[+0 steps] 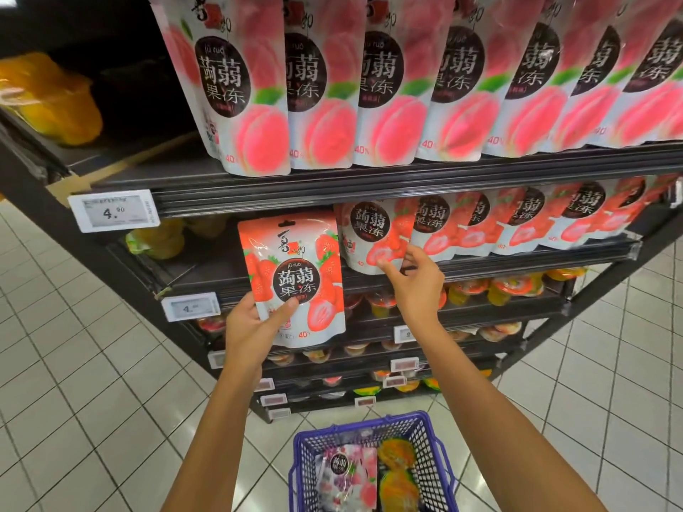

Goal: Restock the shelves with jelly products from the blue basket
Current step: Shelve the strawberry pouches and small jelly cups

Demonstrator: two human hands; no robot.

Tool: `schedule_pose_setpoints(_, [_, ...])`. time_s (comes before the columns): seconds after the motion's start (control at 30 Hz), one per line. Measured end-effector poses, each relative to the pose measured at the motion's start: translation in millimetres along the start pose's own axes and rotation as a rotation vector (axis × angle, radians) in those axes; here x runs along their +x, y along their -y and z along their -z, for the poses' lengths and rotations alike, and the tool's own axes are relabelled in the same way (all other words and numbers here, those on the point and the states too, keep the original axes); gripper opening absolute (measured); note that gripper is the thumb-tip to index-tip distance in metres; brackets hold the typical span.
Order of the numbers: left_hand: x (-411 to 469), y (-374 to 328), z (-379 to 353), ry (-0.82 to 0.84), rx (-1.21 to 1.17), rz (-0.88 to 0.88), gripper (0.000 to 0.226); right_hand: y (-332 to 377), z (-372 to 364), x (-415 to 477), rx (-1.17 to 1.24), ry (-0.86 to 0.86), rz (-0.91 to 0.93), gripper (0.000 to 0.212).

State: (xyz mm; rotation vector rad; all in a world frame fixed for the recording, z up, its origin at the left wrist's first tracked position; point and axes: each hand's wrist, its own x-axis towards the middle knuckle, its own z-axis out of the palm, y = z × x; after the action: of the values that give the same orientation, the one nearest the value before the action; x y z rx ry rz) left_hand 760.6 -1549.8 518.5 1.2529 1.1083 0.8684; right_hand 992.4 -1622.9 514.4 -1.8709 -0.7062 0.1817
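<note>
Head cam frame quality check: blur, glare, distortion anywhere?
Head view: the red strawberry jelly pouch in the left hand is sharp, text legible; the pink peach pouches on the top shelf look smeared, with glare at upper right; the orange bag at the frame's left edge is blurred; the black shelf edge runs skewed, wide-angle distortion; lighting is even.

Both arms stretch forward, left hand [251, 327] gripping with curled fingers, right hand [417, 286] pinching.

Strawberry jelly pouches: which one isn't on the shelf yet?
The strawberry pouch gripped by the left hand, held in front of the row's left end. The rest stand on the shelf; the right hand pinches the leftmost shelved pouch.
</note>
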Motion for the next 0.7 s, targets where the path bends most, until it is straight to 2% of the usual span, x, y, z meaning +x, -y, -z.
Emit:
schedule_pose_setpoints(0.1, [0, 3, -1, 0.007, 0.005, 0.013, 0.033, 4, -9, 7, -0.057, 0.016, -0.012, 0.034])
schedule_pose_setpoints(0.27, [1, 5, -3, 0.012, 0.030, 0.016, 0.036, 1, -8, 9, -0.179, -0.029, -0.055, 0.033])
schedule_pose_setpoints(0.4, [2, 2, -5, 0.028, 0.032, 0.008, 0.039, -4, 1, 10, -0.148, 0.005, -0.067, 0.046])
schedule_pose_setpoints(0.53, [4, -5, -11, 0.051, 0.013, 0.001, 0.040, -1, 6, 8, -0.077, 0.016, -0.073, 0.034])
schedule_pose_setpoints(0.63, [6, -9, -16, 0.071, 0.007, -0.010, 0.038, 5, 8, -6, 0.018, -0.115, -0.004, 0.030])
schedule_pose_setpoints(0.7, [8, -12, -18, 0.082, 0.005, -0.012, 0.038, 11, 8, -20, 0.132, -0.124, 0.075, 0.016])
